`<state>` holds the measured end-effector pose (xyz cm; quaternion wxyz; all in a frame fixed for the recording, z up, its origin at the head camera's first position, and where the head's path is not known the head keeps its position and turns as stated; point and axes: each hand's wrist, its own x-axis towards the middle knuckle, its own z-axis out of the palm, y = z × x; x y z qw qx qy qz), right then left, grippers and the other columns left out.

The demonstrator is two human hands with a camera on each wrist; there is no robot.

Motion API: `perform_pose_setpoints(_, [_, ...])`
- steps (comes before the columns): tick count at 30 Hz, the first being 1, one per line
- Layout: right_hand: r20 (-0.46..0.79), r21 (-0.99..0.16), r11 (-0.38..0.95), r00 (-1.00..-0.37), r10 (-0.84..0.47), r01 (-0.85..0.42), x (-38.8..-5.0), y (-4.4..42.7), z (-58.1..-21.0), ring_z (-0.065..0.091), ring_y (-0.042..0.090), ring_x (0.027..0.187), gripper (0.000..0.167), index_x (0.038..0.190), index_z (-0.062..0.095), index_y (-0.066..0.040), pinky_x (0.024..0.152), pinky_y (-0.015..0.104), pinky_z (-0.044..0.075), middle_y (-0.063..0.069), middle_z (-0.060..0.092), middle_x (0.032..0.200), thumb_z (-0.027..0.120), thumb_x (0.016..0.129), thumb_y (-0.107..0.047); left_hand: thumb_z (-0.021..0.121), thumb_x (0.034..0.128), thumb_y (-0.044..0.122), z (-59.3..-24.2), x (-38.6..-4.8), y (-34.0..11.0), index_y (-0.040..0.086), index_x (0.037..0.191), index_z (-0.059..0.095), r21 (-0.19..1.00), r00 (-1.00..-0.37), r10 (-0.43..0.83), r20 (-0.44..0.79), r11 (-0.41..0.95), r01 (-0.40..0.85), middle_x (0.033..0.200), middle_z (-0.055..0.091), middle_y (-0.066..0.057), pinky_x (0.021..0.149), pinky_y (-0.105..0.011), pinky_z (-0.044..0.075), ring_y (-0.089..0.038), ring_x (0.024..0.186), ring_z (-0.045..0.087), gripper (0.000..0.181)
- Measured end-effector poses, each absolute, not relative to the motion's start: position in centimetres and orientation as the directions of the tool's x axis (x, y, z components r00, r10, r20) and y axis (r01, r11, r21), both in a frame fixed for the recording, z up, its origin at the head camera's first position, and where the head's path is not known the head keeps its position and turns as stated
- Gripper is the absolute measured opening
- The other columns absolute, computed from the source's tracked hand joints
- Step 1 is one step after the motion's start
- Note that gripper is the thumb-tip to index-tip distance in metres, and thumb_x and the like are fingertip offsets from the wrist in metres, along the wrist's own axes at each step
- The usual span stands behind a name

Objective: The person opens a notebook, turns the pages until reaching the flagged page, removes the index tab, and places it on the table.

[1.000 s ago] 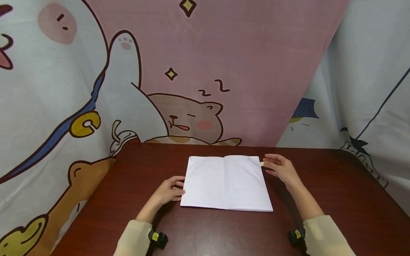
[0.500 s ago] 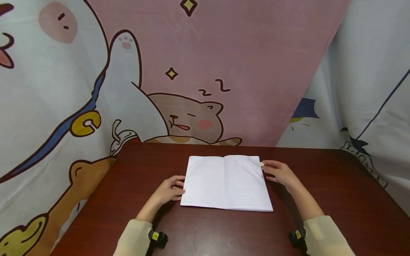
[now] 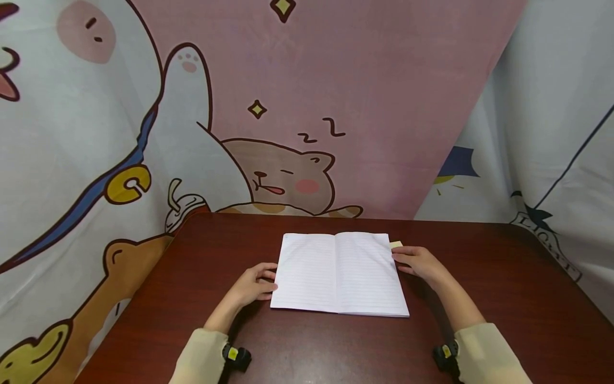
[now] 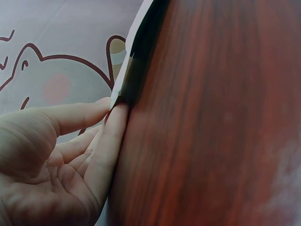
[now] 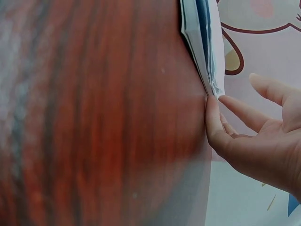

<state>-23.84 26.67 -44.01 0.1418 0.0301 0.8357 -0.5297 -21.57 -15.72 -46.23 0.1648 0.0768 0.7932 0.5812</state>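
A lined notebook (image 3: pixel 307 274) lies spread at blank pages on the table. My left hand (image 3: pixel 251 282) holds its left edge; in the left wrist view, the thumb lies on top and a finger (image 4: pixel 110 146) is beneath the notebook's corner (image 4: pixel 123 77). At the right edge my right hand (image 3: pixel 418 261) touches the page ends with its fingertips. Its thumb (image 5: pixel 268 87) stands apart from the notebook's page edges (image 5: pixel 200 47) in the right wrist view. A small pale yellow tab (image 3: pixel 396 245) sticks out of the right edge, just beyond the right fingers.
The dark red-brown wooden table (image 3: pixel 336 352) extends around the notebook. A cartoon-printed cloth (image 3: pixel 384 106) hangs behind and at the sides. Each wrist wears a small black camera, one a left wrist camera (image 3: pixel 237 357) and one a right wrist camera (image 3: pixel 444 356).
My right hand has slid a little nearer along the notebook's right edge, uncovering more of the yellow tab. The left hand and the notebook have stayed in place.
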Motion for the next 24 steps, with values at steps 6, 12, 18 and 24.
perform_pose_setpoints(6, [-0.277,-0.868,0.451,-0.956,-0.095,0.206,-23.72,26.44,-43.79,0.052,0.039,0.130,0.051,0.141,0.044,0.014,0.105,0.043,0.049,0.035,0.037,0.149,0.052,0.104,-0.021,0.065,0.0922,0.000,-46.12,-21.54,-15.69,-0.007,0.143,0.044,0.946,-0.935,0.312,-0.169,0.318,-0.065,0.121,0.059,-0.028,0.074,-0.035,0.061,-0.015,0.087,0.065,0.055])
perform_pose_setpoints(12, [-0.272,-0.868,0.456,-0.957,-0.100,0.199,-23.61,26.34,-43.66,0.051,0.039,0.130,0.051,0.141,0.043,0.014,0.105,0.044,0.049,0.035,0.036,0.149,0.051,0.104,-0.020,0.066,0.0922,0.000,-46.07,-21.51,-15.68,-0.007,0.142,0.044,0.945,-0.935,0.309,-0.172,0.319,-0.069,0.121,0.058,-0.028,0.074,-0.036,0.061,-0.015,0.087,0.065,0.055])
perform_pose_setpoints(18, [-0.258,-0.865,0.468,-0.961,-0.103,0.182,-23.63,26.30,-43.86,0.052,0.040,0.129,0.050,0.140,0.045,0.015,0.105,0.046,0.048,0.036,0.040,0.147,0.052,0.104,-0.020,0.065,0.0925,0.000,-45.98,-21.43,-15.71,-0.008,0.142,0.044,0.944,-0.935,0.310,-0.174,0.322,-0.069,0.121,0.058,-0.028,0.074,-0.037,0.061,-0.015,0.087,0.065,0.055])
perform_pose_setpoints(24, [-0.247,-0.873,0.455,-0.963,-0.107,0.173,-23.50,26.22,-43.70,0.054,0.036,0.127,0.050,0.141,0.045,0.014,0.105,0.045,0.049,0.034,0.041,0.147,0.053,0.104,-0.019,0.065,0.0925,0.001,-46.20,-21.57,-15.75,-0.006,0.141,0.046,0.942,-0.936,0.305,-0.177,0.329,-0.071,0.120,0.059,-0.027,0.074,-0.035,0.061,-0.015,0.087,0.065,0.053])
